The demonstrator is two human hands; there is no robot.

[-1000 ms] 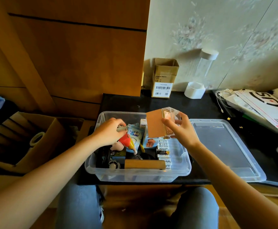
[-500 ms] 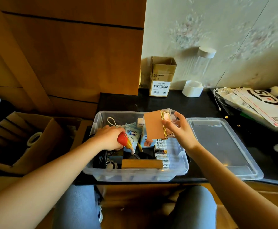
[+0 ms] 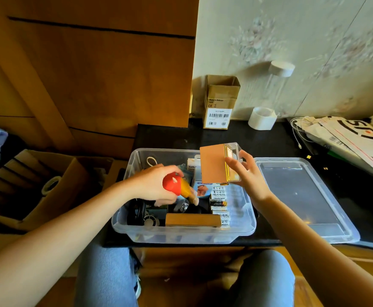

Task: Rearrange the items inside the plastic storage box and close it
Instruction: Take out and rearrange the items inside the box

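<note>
A clear plastic storage box [image 3: 250, 222] stands open on the black table, filled with battery packs [image 3: 219, 201], a wooden block [image 3: 193, 220], black cables [image 3: 136, 212] and small packages. Its clear lid [image 3: 302, 200] lies flat to the right of it. My left hand [image 3: 156, 185] grips a red and yellow toy [image 3: 177, 187] above the box's left half. My right hand [image 3: 246, 173] holds a small case [image 3: 216, 166], brown on one face with clear plastic sides, upright above the box's back right part.
At the back of the table stand a small open cardboard box [image 3: 221, 103], a white tape roll [image 3: 261, 118] and a tall clear tube. Papers and white cables [image 3: 347, 138] lie at the right. An open cardboard box [image 3: 48, 185] sits on the floor left.
My left hand has lifted the red and yellow toy up out of the box's left side. My right hand with the case has barely moved.
</note>
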